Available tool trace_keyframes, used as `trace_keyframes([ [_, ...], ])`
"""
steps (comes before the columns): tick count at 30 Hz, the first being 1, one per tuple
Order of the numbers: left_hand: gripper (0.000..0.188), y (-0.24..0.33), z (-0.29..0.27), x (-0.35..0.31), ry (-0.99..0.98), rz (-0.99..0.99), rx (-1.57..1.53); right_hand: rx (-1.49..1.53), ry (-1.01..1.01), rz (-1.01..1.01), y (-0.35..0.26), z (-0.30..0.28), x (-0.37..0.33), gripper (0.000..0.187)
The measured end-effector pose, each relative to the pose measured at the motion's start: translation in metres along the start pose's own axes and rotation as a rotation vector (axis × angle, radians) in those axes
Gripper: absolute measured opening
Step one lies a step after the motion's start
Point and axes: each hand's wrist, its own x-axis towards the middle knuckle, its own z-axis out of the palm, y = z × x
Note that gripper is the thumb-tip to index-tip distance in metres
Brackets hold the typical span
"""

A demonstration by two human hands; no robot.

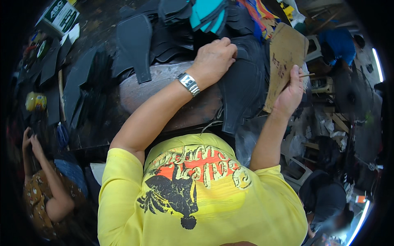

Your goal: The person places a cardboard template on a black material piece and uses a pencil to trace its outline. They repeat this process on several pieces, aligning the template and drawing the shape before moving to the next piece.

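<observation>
My left hand [215,58], with a metal watch on its wrist, has its fingers curled at the top of a stack of black sole-shaped sheets [242,88]. Its fingertips turn down and away, so what they pinch is hidden. My right hand [290,90] is closed at the right edge of a brown cardboard template [287,47], shaped like a sole and marked in dark ink. From between its thumb and fingers a thin pencil-like stick [307,75] pokes out to the right. The template partly overlaps the sheets' right side.
A worn rounded board [172,96] lies before me. More black sole pieces [135,37], turquoise ones [209,14] and colourful scraps [258,12] crowd the table's far side. At left are a yellow-labelled jar [36,101] and a square can [59,16]. Other people sit left and right.
</observation>
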Motion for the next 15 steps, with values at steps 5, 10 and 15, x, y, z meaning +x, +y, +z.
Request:
trace_keyframes([
  [5,0.016,0.014,-0.039,-0.018,-0.014,-0.133,-0.269,-0.031,-0.131,0.122,-0.021,0.02,-0.009,0.035],
  [10,0.01,0.007,-0.115,-0.085,0.074,-0.439,-0.404,0.005,-0.533,0.34,-0.032,0.042,-0.042,0.049],
  [15,0.018,-0.002,-0.132,-0.143,0.148,-0.604,-0.131,-0.246,-0.692,0.661,0.017,0.067,-0.106,0.052],
])
